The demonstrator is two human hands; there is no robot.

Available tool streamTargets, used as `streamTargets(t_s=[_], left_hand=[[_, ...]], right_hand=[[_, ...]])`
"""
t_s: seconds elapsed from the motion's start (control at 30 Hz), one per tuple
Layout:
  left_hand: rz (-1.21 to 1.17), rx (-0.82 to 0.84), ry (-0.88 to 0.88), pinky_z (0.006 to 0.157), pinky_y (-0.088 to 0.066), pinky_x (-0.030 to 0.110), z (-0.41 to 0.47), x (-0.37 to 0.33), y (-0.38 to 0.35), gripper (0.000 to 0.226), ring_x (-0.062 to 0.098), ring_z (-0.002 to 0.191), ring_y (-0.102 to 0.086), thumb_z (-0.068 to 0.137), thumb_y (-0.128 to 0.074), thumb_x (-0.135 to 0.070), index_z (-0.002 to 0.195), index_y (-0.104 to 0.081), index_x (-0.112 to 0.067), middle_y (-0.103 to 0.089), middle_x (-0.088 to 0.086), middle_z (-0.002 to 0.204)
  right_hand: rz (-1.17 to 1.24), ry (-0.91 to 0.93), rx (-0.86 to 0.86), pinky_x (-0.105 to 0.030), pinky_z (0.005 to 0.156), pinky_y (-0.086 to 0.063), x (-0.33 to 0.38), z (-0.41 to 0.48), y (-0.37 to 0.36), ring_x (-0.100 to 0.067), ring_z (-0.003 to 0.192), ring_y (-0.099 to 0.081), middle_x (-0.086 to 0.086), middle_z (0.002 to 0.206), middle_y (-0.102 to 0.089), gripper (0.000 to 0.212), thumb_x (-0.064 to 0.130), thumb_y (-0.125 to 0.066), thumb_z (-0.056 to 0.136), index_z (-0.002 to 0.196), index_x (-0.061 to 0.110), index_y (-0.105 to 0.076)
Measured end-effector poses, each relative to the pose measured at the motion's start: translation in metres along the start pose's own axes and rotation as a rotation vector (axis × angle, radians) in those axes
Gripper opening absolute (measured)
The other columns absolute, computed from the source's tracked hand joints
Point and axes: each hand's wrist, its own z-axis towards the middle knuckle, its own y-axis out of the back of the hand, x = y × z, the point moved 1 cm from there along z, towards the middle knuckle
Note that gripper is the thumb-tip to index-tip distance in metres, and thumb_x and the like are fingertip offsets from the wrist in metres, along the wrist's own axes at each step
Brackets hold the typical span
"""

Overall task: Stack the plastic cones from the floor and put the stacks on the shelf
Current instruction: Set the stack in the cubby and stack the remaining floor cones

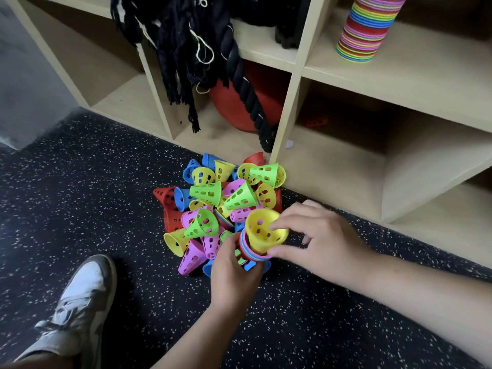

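Short stack of cones (246, 250) grasped in the left grip (234, 272) above the floor (106, 198). A yellow cone (262, 231) on top is pinched by the right grip (322, 243). Loose cones (207, 193) are heaped beside the shelf (332, 166).

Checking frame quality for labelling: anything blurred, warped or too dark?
Head view: wide-angle distortion splays the shelf edges; the pile of cones is sharp and evenly lit; the right hand, on the yellow cone, looks slightly motion-soft; the compartment around the red ball is shadowed.

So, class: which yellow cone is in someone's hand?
The yellow cone topping the stack, gripped by the right hand; other yellow ones lie loose in the pile.
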Motion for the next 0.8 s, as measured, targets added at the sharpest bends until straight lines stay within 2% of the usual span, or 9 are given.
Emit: streamTargets(t_s=[0.07, 0.1, 0.2, 0.27, 0.4, 0.53, 0.6, 0.7, 0.8], left_hand=[[-0.008, 0.002, 0.006, 0.076, -0.042, 0.005, 0.000, 0.002, 0.003, 0.055, -0.012, 0.095, -0.058, 0.071, -0.084, -0.018, 0.107, -0.052, -0.046, -0.064, -0.028, 0.098], [-0.005, -0.003, 0.013, 0.076, -0.041, 0.003, 0.000, 0.004, 0.006, 0.056, -0.014, 0.094, -0.058, 0.070, -0.084, -0.016, 0.108, -0.053, -0.044, -0.063, -0.029, 0.098], [-0.001, -0.037, 0.043, 0.078, -0.039, -0.001, 0.006, 0.010, 0.021, 0.057, -0.014, 0.096, -0.058, 0.068, -0.084, -0.010, 0.112, -0.057, -0.035, -0.062, -0.029, 0.100], [-0.012, -0.064, 0.058, 0.077, -0.040, 0.000, 0.010, 0.013, 0.032, 0.060, -0.019, 0.093, -0.056, 0.068, -0.083, -0.006, 0.105, -0.053, -0.041, -0.062, -0.027, 0.098], [0.000, -0.107, 0.089, 0.079, -0.052, 0.023, 0.015, 0.027, 0.040, 0.063, -0.009, 0.093, -0.061, 0.066, -0.086, -0.011, 0.102, -0.051, -0.050, -0.066, -0.021, 0.099], [0.021, -0.142, 0.088, 0.083, -0.055, 0.032, 0.019, 0.039, 0.036, 0.064, 0.000, 0.095, -0.063, 0.064, -0.086, -0.011, 0.109, -0.053, -0.044, -0.065, -0.018, 0.103], [0.025, -0.146, 0.076, 0.084, -0.056, 0.038, 0.021, 0.042, 0.033, 0.063, -0.001, 0.095, -0.063, 0.064, -0.086, -0.011, 0.110, -0.054, -0.040, -0.063, -0.017, 0.104], [0.020, -0.161, 0.074, 0.086, -0.057, 0.043, 0.025, 0.047, 0.030, 0.064, 0.007, 0.098, -0.064, 0.064, -0.086, -0.013, 0.111, -0.054, -0.041, -0.063, -0.015, 0.106], [0.021, -0.151, 0.066, 0.085, -0.057, 0.043, 0.028, 0.051, 0.026, 0.063, 0.010, 0.099, -0.065, 0.064, -0.088, -0.015, 0.112, -0.054, -0.039, -0.063, -0.013, 0.107]], right_hand=[[0.091, -0.053, 0.022, -0.009, 0.065, -0.043, 0.001, 0.001, -0.004, -0.006, 0.087, -0.055, 0.016, 0.106, -0.063, 0.048, 0.055, -0.070, 0.076, 0.115, 0.028, -0.071], [0.138, -0.070, 0.000, -0.013, 0.062, -0.047, 0.001, 0.003, -0.002, -0.010, 0.086, -0.057, 0.016, 0.105, -0.061, 0.044, 0.050, -0.070, 0.079, 0.116, 0.026, -0.069], [0.203, -0.136, -0.090, -0.026, 0.054, -0.052, -0.008, 0.002, 0.005, -0.015, 0.078, -0.059, 0.012, 0.091, -0.063, 0.018, 0.021, -0.072, 0.084, 0.102, 0.023, -0.069], [0.195, -0.226, -0.077, -0.026, 0.056, -0.051, -0.021, -0.003, -0.004, -0.014, 0.073, -0.060, 0.013, 0.085, -0.065, 0.017, 0.014, -0.072, 0.083, 0.095, 0.025, -0.067], [0.162, -0.356, 0.103, -0.030, 0.065, -0.052, -0.054, -0.004, -0.053, -0.009, 0.075, -0.060, 0.017, 0.096, -0.063, 0.027, 0.026, -0.074, 0.076, 0.100, 0.033, -0.063], [0.104, -0.407, 0.303, -0.031, 0.072, -0.053, -0.075, 0.000, -0.108, 0.001, 0.080, -0.054, 0.024, 0.109, -0.049, 0.057, 0.052, -0.077, 0.066, 0.116, 0.038, -0.053], [0.114, -0.445, 0.306, -0.031, 0.073, -0.051, -0.082, -0.009, -0.130, 0.003, 0.080, -0.052, 0.020, 0.112, -0.047, 0.062, 0.050, -0.080, 0.064, 0.117, 0.038, -0.052], [0.116, -0.436, 0.281, -0.037, 0.080, -0.053, -0.089, -0.025, -0.155, -0.014, 0.095, -0.062, 0.012, 0.117, -0.053, 0.058, 0.040, -0.080, 0.065, 0.117, 0.037, -0.053], [0.119, -0.448, 0.222, -0.033, 0.081, -0.052, -0.094, -0.032, -0.162, -0.018, 0.098, -0.064, 0.007, 0.111, -0.064, 0.048, 0.025, -0.078, 0.069, 0.113, 0.029, -0.059]])
